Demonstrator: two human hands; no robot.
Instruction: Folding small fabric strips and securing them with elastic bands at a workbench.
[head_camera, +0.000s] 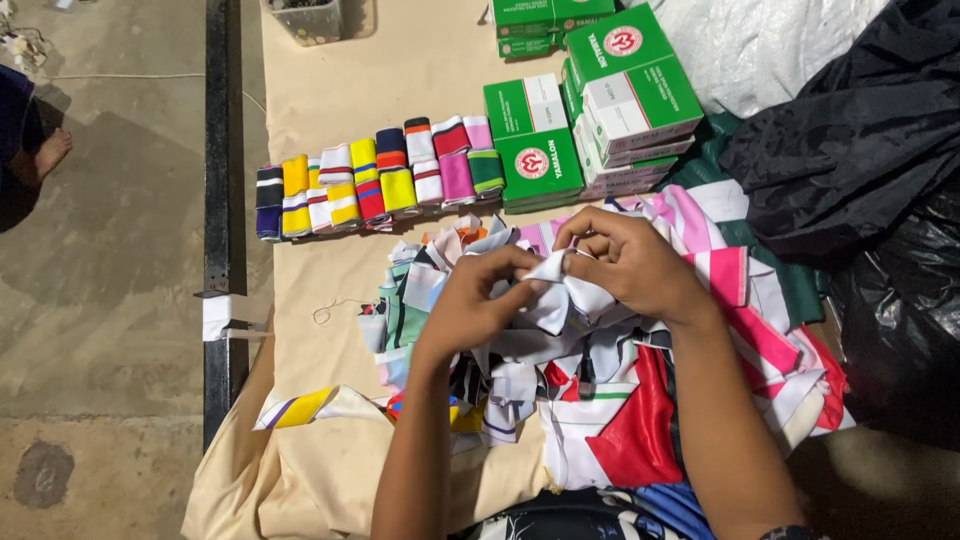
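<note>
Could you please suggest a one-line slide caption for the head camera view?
Both hands, left hand and right hand, pinch a white fabric piece above a heap of cut cloth.

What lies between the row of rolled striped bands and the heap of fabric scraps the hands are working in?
In the head view, only a strip of bare beige table cover separates the rolled bands from the scrap heap; a loose bit of white thread lies on it.

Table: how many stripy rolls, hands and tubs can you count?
Rolls: about 17, packed too tight to be sure
Hands: 2, the left hand and the right hand, both pinching a white scrap
Tub: 1
Total: about 20
</note>
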